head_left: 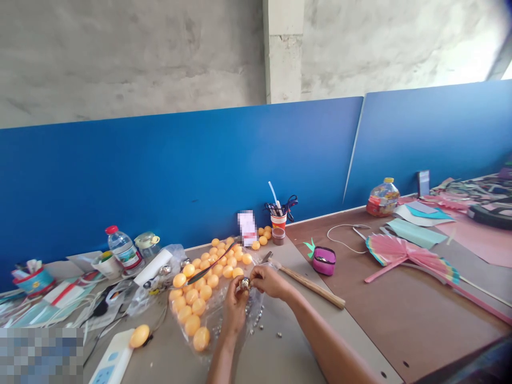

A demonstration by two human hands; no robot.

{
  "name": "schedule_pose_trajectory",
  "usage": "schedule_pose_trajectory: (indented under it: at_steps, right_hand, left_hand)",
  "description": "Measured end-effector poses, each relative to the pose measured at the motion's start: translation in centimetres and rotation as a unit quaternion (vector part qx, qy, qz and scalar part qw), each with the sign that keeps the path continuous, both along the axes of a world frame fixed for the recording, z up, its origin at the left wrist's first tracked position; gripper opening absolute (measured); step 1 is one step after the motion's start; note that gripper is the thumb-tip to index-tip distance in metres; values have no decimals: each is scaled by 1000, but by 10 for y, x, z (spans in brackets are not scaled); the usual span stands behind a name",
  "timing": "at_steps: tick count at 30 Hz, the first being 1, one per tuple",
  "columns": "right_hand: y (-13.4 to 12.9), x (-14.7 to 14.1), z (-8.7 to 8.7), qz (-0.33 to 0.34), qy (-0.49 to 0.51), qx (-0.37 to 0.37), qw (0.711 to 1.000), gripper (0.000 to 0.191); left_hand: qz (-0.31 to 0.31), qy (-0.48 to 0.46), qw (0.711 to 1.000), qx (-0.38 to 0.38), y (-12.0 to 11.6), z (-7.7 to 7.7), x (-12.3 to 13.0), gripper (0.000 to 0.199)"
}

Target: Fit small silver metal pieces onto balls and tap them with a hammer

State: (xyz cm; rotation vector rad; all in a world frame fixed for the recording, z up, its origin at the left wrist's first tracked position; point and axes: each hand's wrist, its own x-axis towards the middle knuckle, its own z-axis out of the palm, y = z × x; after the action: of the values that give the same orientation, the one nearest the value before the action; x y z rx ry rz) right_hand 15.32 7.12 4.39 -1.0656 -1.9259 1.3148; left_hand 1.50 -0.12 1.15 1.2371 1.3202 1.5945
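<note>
Between my hands is a small shiny metallic ball (245,284), gold and silver in tone. My left hand (235,301) grips it from the left with fingers closed round it. My right hand (267,280) is at its right side, fingertips pinched together; what they hold, if anything, is too small to make out. Several orange plastic balls (199,306) lie in and around a clear plastic bag just left of my hands. Below and beside my wrists, small silver beads (261,327) are scattered on the grey tabletop (280,357).
A wooden-handled hammer (312,285) lies right of my hands, near a purple pouch (324,260). Farther right are a pink paper fan (408,253) and a bottle (383,198). At left stand a red-capped bottle (125,248) and a power strip (113,357). A blue partition (180,176) closes the back.
</note>
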Motion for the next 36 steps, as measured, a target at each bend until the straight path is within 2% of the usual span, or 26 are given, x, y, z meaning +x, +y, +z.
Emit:
schedule_pose_trajectory:
  at_steps: [6, 8, 13, 15, 18, 21, 28, 32, 36]
  right_hand:
    - [1, -6, -4, -32, -3, 65, 997, 15]
    - [2, -7, -5, -39, 20, 65, 997, 14]
    - [5, 7, 1, 3, 131, -59, 990, 3]
    - [6, 18, 4, 33, 134, -80, 987, 4]
    - [10, 33, 4, 112, 14, -93, 989, 4]
    - [15, 37, -5, 152, -134, -58, 978, 7]
    - [13, 23, -25, 113, -199, 55, 972, 19]
    - [3, 15, -25, 90, -244, 115, 959, 19]
    - [-2, 12, -21, 97, -290, 136, 942, 17]
  left_hand:
    - [14, 12, 1000, -17, 0, 3, 0, 34]
    - [17, 11, 1000, -22, 0, 3, 0, 36]
    - [22, -30, 999, -16, 1, 0, -5, 47]
    - [39, -67, 997, -8, 1, 0, -6, 51]
    - [46, -119, 992, -5, 0, 2, -6, 60]
    - [37, -148, 988, -13, 0, 4, -5, 60]
    - [43, -154, 987, -13, 4, 3, -5, 50]
    - [59, -126, 990, -15, 5, 2, -5, 48]
    - [70, -122, 990, -14, 7, -1, -6, 48]
